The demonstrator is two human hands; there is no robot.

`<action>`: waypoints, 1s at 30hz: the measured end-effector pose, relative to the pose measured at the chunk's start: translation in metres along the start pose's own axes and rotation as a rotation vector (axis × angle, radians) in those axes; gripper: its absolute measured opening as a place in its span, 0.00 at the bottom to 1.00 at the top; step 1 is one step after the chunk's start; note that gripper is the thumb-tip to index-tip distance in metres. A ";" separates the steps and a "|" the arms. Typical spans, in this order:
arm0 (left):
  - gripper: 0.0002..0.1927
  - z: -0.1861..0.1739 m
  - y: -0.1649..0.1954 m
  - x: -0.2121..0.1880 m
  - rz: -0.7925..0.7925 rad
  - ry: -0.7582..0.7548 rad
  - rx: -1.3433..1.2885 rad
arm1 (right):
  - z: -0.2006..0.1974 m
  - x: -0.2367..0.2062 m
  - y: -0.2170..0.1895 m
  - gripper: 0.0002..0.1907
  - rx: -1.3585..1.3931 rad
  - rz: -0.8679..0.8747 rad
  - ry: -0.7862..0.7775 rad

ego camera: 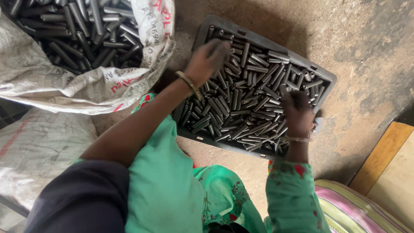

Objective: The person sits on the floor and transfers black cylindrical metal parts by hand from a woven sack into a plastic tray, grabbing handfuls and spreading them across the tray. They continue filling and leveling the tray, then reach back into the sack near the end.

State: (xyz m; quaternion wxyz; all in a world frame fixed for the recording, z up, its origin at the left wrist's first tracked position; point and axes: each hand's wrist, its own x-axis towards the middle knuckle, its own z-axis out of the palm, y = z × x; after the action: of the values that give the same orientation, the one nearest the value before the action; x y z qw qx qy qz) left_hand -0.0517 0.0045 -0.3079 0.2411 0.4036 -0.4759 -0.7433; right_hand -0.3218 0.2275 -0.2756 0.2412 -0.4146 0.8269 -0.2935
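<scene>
A dark plastic crate [328,78] on the dirt floor is filled with several short grey metal pins [250,99]. My left hand [208,60], with a gold bangle at the wrist, reaches over the crate's far left corner, fingers curled down among the pins and blurred. My right hand [296,113], also with a bangle, rests on the pins at the crate's near right side with fingers bent into them. Whether either hand grips pins cannot be told.
A white woven sack [64,82] at the upper left lies open and holds many more metal pins [82,30]. Another sack [39,151] lies at the left. A striped cloth [353,207] and a wooden board [388,164] are at the lower right.
</scene>
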 end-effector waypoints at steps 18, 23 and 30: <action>0.21 -0.077 0.086 -0.101 0.137 0.279 -0.251 | 0.034 0.048 0.010 0.24 -0.840 0.103 -0.398; 0.21 -0.106 0.098 -0.108 0.193 0.460 -0.107 | 0.023 0.037 -0.069 0.21 -0.570 0.160 -0.263; 0.17 -0.196 0.132 -0.150 0.295 0.785 0.479 | 0.058 0.010 -0.296 0.36 0.180 -0.408 -0.585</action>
State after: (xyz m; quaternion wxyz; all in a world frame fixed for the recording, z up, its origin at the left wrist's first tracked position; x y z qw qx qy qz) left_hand 0.1913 -0.0418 -0.1771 0.4056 0.6259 -0.5590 -0.3623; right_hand -0.1293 0.0592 -0.1157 0.4396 -0.6146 0.5939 -0.2762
